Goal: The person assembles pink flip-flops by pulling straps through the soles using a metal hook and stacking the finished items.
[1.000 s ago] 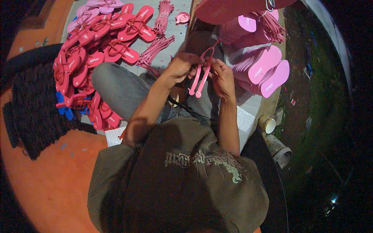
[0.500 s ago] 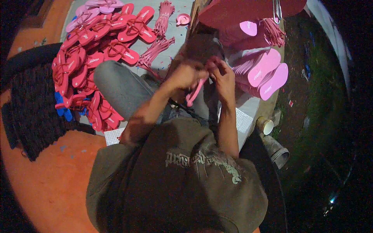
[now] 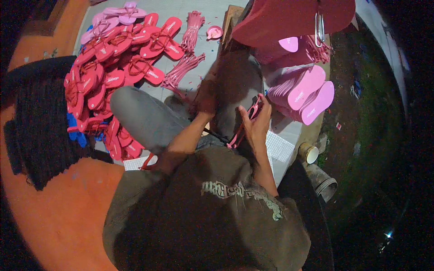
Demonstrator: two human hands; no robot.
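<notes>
Over my lap, my right hand (image 3: 259,121) is closed around a pink flip-flop strap (image 3: 236,137), whose lower end hangs beside my thumb side. My left hand (image 3: 208,100) is in shadow between my legs, near the loose end of a bundle of pink straps (image 3: 181,72); its fingers are too dark and blurred to read. Another strap bundle (image 3: 193,30) lies just beyond that one. To the right of my right hand stands a row of pink soles (image 3: 312,86), packed on edge.
Red flip-flops (image 3: 113,79) are heaped at the left, with pink ones (image 3: 129,13) behind. A small pink dish (image 3: 214,32) sits on the tiles. Large red sheet material (image 3: 289,22) stands far right, a metal hook (image 3: 319,29) against it. Cups (image 3: 309,152) stand at right.
My hands have come apart. The right hand has lowered with the strap, while the left has moved away toward the strap bundles into shadow.
</notes>
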